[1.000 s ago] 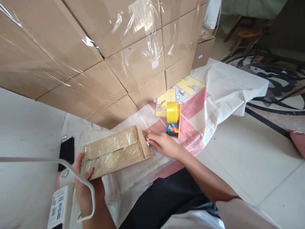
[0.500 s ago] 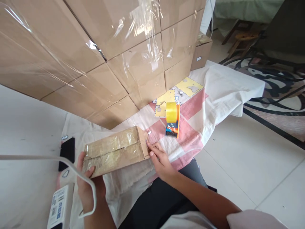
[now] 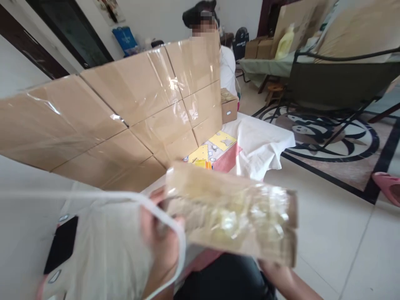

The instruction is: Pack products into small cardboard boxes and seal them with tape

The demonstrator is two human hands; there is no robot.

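Note:
A long cardboard box [image 3: 231, 208], covered in shiny clear tape, is held up in front of me and blurred by motion. My left hand [image 3: 164, 233] is closed round its left end, thumb on the near face. Under the lower right corner my right hand [image 3: 275, 268] holds the box from beneath, its fingers hidden. Just behind the box's top edge, the yellow and orange tape dispenser [image 3: 202, 163] shows only in part. A white curved tube or cable [image 3: 178, 227] crosses in front of my left hand.
Stacked taped cartons [image 3: 156, 104] form a wall ahead. A small carton [image 3: 229, 109] stands at its right end, near another person [image 3: 227, 62]. A black flat device [image 3: 61, 243] lies on the left. A folding chair [image 3: 337, 83] stands at the right.
The box has been raised off the cloth and swung right, with both hands moving along. My view has tilted up, bringing the room and another person into sight.

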